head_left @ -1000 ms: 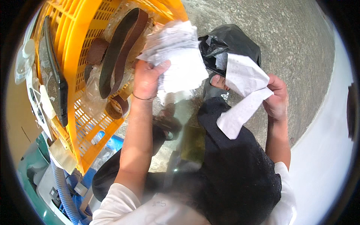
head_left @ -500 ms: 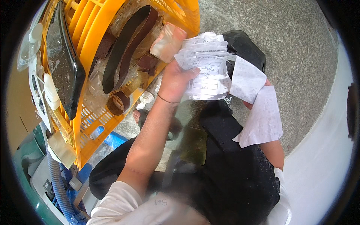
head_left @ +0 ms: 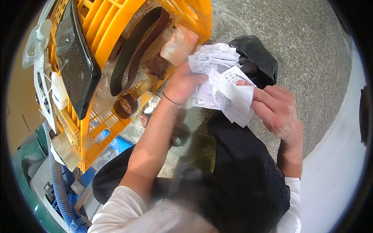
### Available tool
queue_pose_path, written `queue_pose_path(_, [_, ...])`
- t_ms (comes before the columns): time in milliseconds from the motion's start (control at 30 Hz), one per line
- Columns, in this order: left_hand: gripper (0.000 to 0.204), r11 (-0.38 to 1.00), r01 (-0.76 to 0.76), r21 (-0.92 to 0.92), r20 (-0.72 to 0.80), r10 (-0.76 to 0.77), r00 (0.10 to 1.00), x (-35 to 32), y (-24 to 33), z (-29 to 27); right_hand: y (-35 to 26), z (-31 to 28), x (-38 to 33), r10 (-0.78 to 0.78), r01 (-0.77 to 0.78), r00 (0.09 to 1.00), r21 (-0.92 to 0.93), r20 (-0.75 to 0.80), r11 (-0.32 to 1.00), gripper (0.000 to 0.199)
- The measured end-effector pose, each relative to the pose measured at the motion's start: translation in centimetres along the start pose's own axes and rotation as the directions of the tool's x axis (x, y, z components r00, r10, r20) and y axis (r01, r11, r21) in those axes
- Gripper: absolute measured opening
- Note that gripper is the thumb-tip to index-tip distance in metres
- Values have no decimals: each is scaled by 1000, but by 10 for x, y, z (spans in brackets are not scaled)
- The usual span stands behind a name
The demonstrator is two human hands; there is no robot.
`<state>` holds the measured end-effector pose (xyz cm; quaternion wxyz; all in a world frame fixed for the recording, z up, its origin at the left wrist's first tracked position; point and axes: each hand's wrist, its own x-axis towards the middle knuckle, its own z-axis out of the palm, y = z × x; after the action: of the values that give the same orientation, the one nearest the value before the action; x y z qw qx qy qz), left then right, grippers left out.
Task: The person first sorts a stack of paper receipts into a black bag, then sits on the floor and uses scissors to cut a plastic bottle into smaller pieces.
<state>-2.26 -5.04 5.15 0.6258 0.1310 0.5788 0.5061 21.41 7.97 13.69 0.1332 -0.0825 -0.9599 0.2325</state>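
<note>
A thick, uneven stack of white paper slips [head_left: 210, 58] with printed lines and handwriting is gripped in my left hand [head_left: 185, 84], the thumb lying over its near side. My right hand [head_left: 275, 108] pinches a slip [head_left: 239, 97] between thumb and fingers at the right of the stack; its upper part curls over and shows a pale back. Whether that slip is one sheet or two I cannot tell. Both hands are above my dark-trousered knees. Just behind the stack sits a black plastic bag [head_left: 258, 62].
A yellow plastic crate [head_left: 87, 143] stands tilted at the left, holding brown sanding belts [head_left: 149, 46], clear plastic and a pinkish-white block [head_left: 179, 46]. A glossy black panel [head_left: 77, 66] leans on its outer side. A blue-grey hose [head_left: 58, 186] runs below. A white wall [head_left: 334, 155] is at right.
My right hand has come up and left to the stack, and the loose slips that hung at the right are gone from there. The left hand keeps holding the stack.
</note>
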Motion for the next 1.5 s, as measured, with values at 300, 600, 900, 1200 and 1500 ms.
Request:
queue_pose_path(300, [43,991,81,104,90,-91,992,-8,11,7,2,10,-2,-65,67,996,-48,60,997,16])
queue_pose_path(600, [44,989,149,12,244,-148,959,-18,13,13,3,19,9,-40,39,985,6,165,999,23])
queue_pose_path(900, [46,909,206,-363,184,-146,972,-27,8,23,3,26,10,10,-13,967,9,255,1000,16])
queue_pose_path(1200, [59,925,157,-345,290,-54,956,-17,-2,12,6,22,3,94,-108,991,147,96,983,19])
queue_pose_path(1500, [56,988,-152,3,-44,152,987,-12,3,-4,3,-1,-18,672,-432,741,761,-8,485,25])
